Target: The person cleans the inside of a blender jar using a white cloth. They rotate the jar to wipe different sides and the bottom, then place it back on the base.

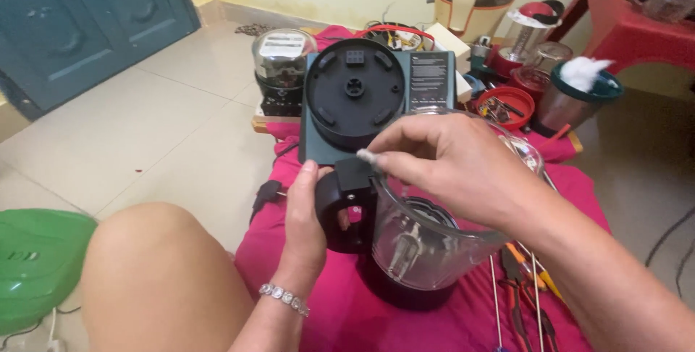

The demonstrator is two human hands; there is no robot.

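A clear blender jar [420, 240] with a black handle [344, 207] and dark base stands on a pink cloth [434, 323]. My left hand [302, 221] grips the black handle from the left. My right hand [452, 164] rests over the jar's rim, its fingertips pinched at the top of the handle. Blades show through the jar wall. Just behind stands a dark green blender base [376, 98] with a round black socket facing me.
A glass-domed meter [282, 69] sits at the back left. Red bowl [507, 106], steel jar with white wad [579, 95] and other mixer jars crowd the back right. Pliers and screwdrivers [525, 287] lie right of the jar. Green object [36, 265] at left; my knee [159, 272].
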